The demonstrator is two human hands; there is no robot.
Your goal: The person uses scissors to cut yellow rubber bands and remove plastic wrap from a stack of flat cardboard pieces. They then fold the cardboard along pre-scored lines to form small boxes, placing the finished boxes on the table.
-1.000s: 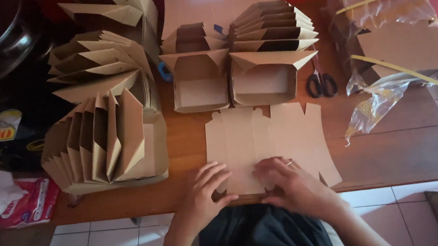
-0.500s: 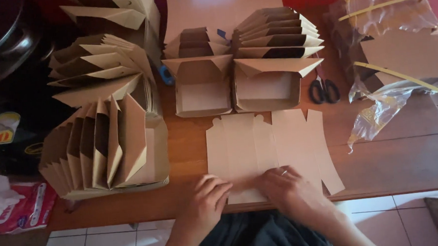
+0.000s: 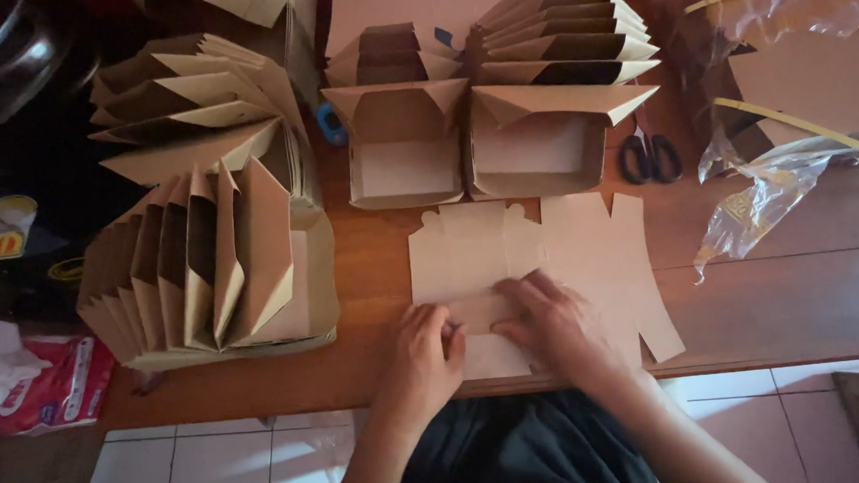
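A flat brown cardboard box blank (image 3: 508, 252) lies on the wooden table (image 3: 795, 291) near its front edge. My left hand (image 3: 425, 349) pinches the blank's near flap, folding it up. My right hand (image 3: 556, 325) presses on the same flap beside it, fingers bent over the fold. A second flat blank (image 3: 626, 261) lies partly under the first, to the right. Just beyond the blanks stand two folded open boxes, one on the left (image 3: 400, 150) and one on the right (image 3: 542, 142).
Nested stacks of folded boxes stand at the left (image 3: 205, 263), back left (image 3: 197, 97) and back centre (image 3: 556, 29). Black-handled scissors (image 3: 648, 156) lie right of the open boxes. Clear plastic bags (image 3: 779, 189) with cardboard sit at right. A red tissue pack (image 3: 50, 384) is at lower left.
Both hands have drawn closer together on the blank's near edge and the near flap has come up between them. The view has shifted slightly.
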